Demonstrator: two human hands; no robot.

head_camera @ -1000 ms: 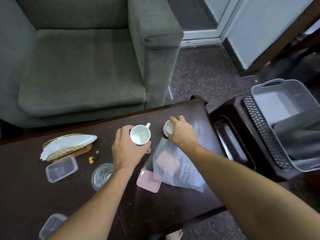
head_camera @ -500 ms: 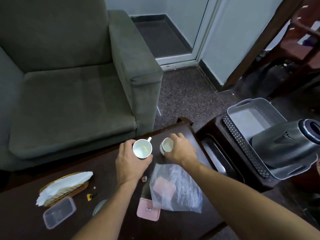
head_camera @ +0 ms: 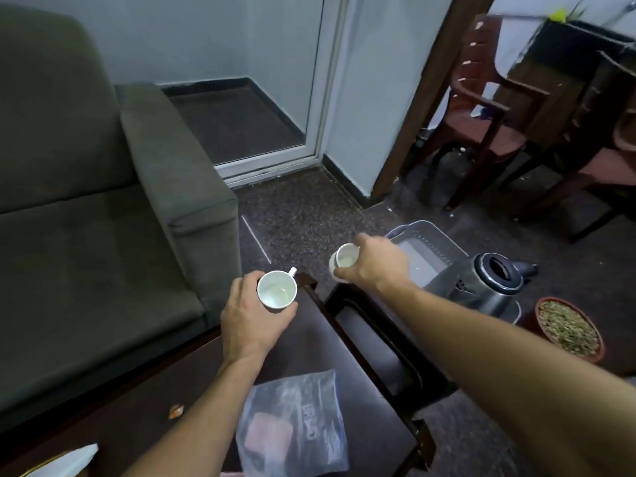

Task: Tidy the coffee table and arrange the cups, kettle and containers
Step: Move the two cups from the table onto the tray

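Observation:
My left hand (head_camera: 253, 316) grips a white cup (head_camera: 277, 291) with a small handle, held above the far right corner of the dark coffee table (head_camera: 309, 342). My right hand (head_camera: 375, 266) holds a second white cup (head_camera: 341, 262), tilted, out past the table's edge and next to the near rim of a grey basket (head_camera: 418, 229). A steel kettle (head_camera: 492, 284) with a black lid lies in that basket. A clear plastic bag (head_camera: 296, 425) with something pink inside lies on the table near me.
A grey armchair (head_camera: 103, 218) stands behind the table on the left. The basket rests on a dark side table (head_camera: 371, 325). A brown bowl of dried bits (head_camera: 568, 328) sits on the floor at right. Plastic chairs (head_camera: 488, 98) stand at the back right.
Both hands have lifted their cups off the table. My right hand has carried its cup rightward toward the basket. The view has tilted up and to the right.

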